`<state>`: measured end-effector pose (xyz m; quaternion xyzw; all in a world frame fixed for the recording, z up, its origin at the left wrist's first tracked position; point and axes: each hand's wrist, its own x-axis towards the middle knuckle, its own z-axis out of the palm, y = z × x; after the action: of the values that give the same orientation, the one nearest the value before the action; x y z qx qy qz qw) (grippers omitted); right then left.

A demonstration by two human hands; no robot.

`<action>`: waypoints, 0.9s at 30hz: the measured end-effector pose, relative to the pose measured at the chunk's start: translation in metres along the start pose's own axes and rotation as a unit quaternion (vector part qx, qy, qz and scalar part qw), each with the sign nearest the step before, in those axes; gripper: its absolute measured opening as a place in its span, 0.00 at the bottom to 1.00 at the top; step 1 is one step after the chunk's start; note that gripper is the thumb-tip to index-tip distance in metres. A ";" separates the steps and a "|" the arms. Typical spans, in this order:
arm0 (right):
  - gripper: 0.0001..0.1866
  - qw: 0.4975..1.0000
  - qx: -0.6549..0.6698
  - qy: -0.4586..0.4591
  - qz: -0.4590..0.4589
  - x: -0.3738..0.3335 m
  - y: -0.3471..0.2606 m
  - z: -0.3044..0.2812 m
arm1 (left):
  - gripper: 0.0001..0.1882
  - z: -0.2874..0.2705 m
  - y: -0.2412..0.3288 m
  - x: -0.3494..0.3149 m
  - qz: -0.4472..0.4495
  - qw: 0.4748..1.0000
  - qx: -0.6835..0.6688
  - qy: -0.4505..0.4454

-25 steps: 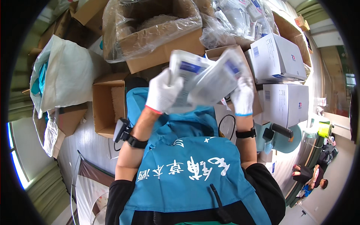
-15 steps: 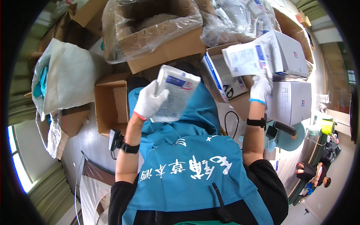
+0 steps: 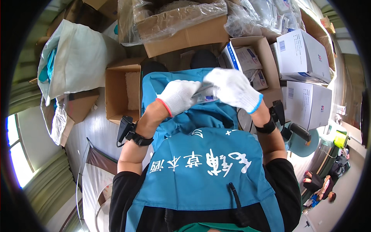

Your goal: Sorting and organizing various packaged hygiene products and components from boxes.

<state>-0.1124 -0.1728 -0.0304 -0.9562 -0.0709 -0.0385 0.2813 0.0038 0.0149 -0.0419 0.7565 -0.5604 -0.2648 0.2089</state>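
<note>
My two white-gloved hands come together over the blue apron on my lap. Between them is a flat white-and-blue plastic packet [image 3: 207, 96], seen almost edge-on and mostly covered by the gloves. My left hand [image 3: 178, 96], with a red cuff, is closed on the packet's left side. My right hand [image 3: 235, 89], with a blue cuff, has its fingers curled at the other side and is slightly blurred. Just beyond the right hand, an open cardboard box [image 3: 272, 73] holds several similar packets [image 3: 247, 58].
Two white cartons [image 3: 303, 54] are stacked at the right. A plastic-lined carton [image 3: 185, 33] lies ahead, with clear bags [image 3: 247, 23] beside it. To the left are an open brown box [image 3: 116, 92] and a white sack [image 3: 77, 58]. A person [image 3: 322, 187] sits far right.
My right hand has come from beside the open box to my left hand over the lap. The packets it held have left it; packets now lie in the box, where scissors showed before.
</note>
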 end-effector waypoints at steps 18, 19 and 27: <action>0.07 0.967 -0.222 -0.080 0.100 0.006 0.044 0.024 | 0.21 -0.049 -0.038 -0.065 -0.158 0.869 -0.205 0.422; 0.05 0.976 -0.207 -0.045 0.047 0.006 0.040 0.022 | 0.22 -0.045 -0.031 -0.064 -0.118 0.903 -0.133 0.391; 0.12 0.949 -0.188 0.164 -0.194 -0.002 -0.017 0.019 | 0.20 -0.009 0.006 -0.007 -0.079 0.997 -0.017 0.002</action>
<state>-0.1168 -0.1482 -0.0377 -0.9402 -0.1993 -0.2607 0.0909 0.0033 0.0204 -0.0295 0.7949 -0.4942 -0.2888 0.2013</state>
